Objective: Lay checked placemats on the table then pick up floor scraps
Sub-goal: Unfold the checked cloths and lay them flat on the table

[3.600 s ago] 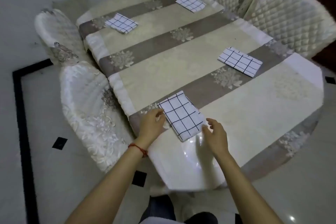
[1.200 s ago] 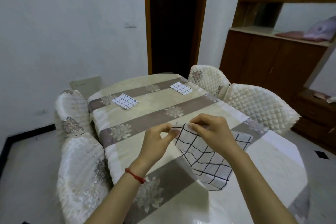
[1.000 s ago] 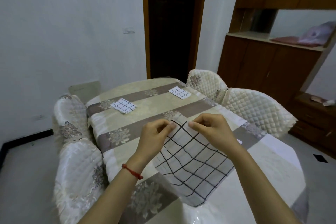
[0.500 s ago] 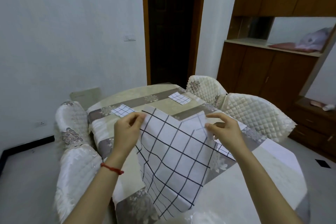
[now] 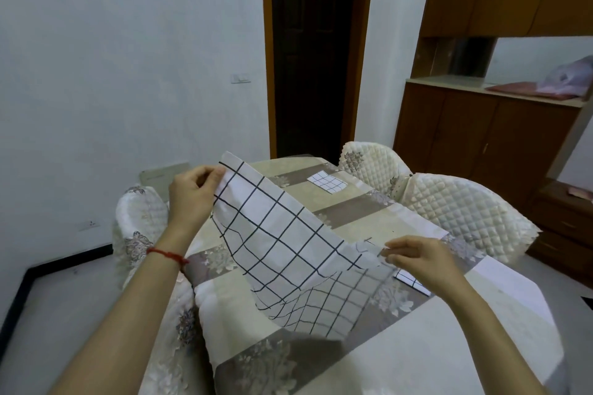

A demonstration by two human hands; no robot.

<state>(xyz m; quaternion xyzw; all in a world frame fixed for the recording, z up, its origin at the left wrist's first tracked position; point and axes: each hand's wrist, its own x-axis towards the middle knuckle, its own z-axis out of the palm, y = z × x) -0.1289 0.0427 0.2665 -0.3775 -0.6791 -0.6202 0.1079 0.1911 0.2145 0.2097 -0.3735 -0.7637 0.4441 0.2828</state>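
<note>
Now both hands pinch the unfolded checked placemat (image 5: 288, 250) above the surface (image 5: 401, 362), left hand (image 5: 192, 199) raised at ten o'clock, right hand (image 5: 420, 261) lower at four, cloth sagging between.

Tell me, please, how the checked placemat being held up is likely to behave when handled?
Probably floppy: the checked placemat sags between the left hand and right hand. Likely light, since fingertip pinches at two corners carry it. Its lower edge curls, so it may need smoothing.

My left hand (image 5: 192, 199) sits mid-left, my right hand (image 5: 423, 261) lower right, the placemat (image 5: 288, 250) between them above the table (image 5: 417, 346).
</note>
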